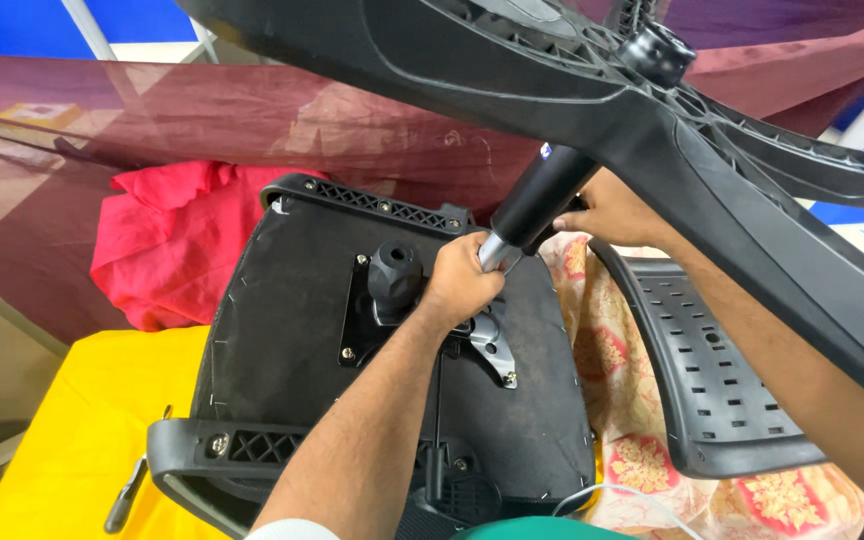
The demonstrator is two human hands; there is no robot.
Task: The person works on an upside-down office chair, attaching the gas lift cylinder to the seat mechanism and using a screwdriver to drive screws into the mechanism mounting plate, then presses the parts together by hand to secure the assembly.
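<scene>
On the yellow-covered table (82,420), near its middle: one upturned chair seat (282,330), underside up so its metal plate (357,320) is exposed. My left hand (462,280) is closed round the lower end of the gas cylinder (537,205), steadying it over the plate. My right hand (617,212) grips behind the cylinder, bracing the star base (672,120) overhead. Chair back (712,370) lies toward the right edge on a floral cloth (632,450).

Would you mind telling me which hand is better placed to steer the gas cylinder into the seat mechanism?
The left hand: it grips the gas cylinder at its lower silver end, just above the seat mechanism. The right hand sits higher, behind the black part.
</scene>
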